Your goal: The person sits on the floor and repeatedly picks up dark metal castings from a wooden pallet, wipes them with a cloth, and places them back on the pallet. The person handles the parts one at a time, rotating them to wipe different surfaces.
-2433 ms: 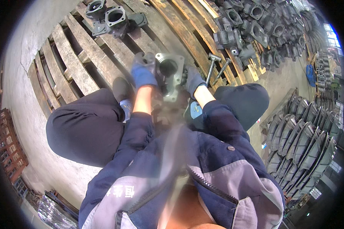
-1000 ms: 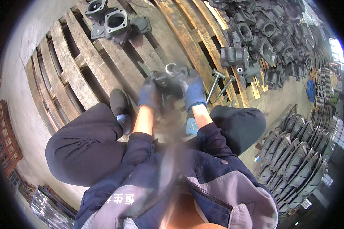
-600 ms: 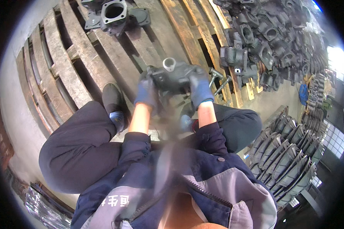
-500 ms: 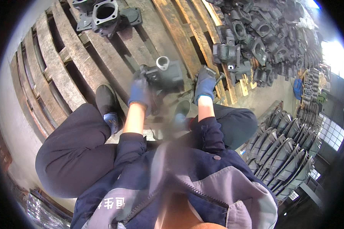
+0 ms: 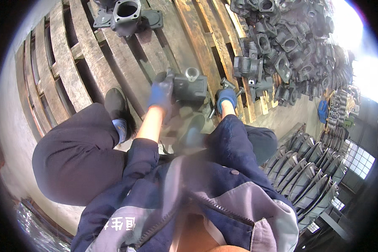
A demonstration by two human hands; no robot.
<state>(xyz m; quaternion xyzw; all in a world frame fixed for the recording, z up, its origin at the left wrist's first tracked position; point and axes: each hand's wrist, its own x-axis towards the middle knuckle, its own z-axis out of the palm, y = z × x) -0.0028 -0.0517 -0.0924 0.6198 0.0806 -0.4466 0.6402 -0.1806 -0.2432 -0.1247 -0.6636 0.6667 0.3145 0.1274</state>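
1. A worker sits with knees spread, the gloved left hand [image 5: 160, 93] closed around the left end of a dark metal casting [image 5: 190, 89]
2. The casting lies on its side in front of the worker, between the two hands, its pale-rimmed round opening [image 5: 192, 74] facing up; whether it is resting on something or held aloft cannot be told
3. The right hand [image 5: 227, 98], also in a blue and dark glove, is curled tightly over the handle of a hammer [image 5: 227, 82], just apart from the casting, with the hammer's head showing beyond the knuckles
4. A second metal tool [image 5: 240, 90] lies just beside the right hand
5. Beyond the left hand, more castings with square flanges [image 5: 128, 11] stand on a wooden pallet [image 5: 90, 44]
6. A heap of dark castings [image 5: 290, 44] rises at upper right, beside yellowish wooden slats [image 5: 196, 35]
7. Curved dark metal plates [image 5: 307, 173] stand stacked in rows at the worker's right
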